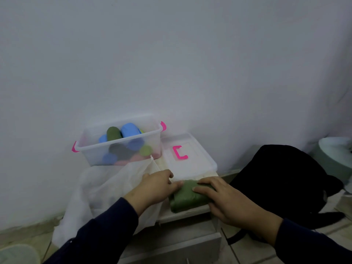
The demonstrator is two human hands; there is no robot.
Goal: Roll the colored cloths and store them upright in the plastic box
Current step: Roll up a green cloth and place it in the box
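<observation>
Green cloth (187, 197): one, part-rolled, near side of clear plastic box (122, 144); left hand (156, 187) and right hand (226, 201) flat, fingers spread, pressing its ends. Box holds roughly seven rolls: blue, green, pink, dark. Lid (188, 157) just right; white bag (106, 189) in front; black bag (283, 180) far right

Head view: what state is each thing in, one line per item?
Plastic box: open, rolled cloths inside.
Lid: off, lying flat right of the box.
Green cloth: rolled, lying on the cabinet top under both hands.
Left hand: fingers on the roll's left end.
Right hand: pressing flat on the roll.
White bag: crumpled, open.
</observation>
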